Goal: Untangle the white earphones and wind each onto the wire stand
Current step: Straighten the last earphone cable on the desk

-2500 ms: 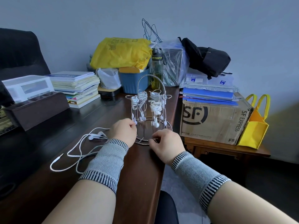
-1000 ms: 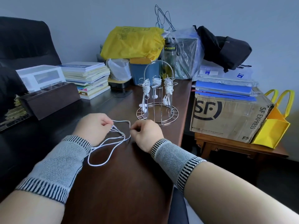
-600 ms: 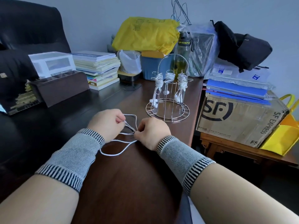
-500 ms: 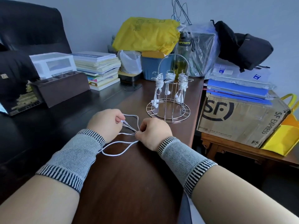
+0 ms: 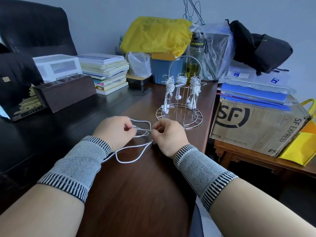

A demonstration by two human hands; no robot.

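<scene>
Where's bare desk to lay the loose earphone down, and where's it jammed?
Free: brown desk between the forearms, below the earphone cable; dark stretch left of the left hand, before the wooden organizer. Crowded: back row behind the wire stand, from book stack to bottle.

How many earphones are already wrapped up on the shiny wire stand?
3 show: one bundle on the left arm, one on the middle arm, one on the right arm of the wire stand. More could hide behind them.
</scene>
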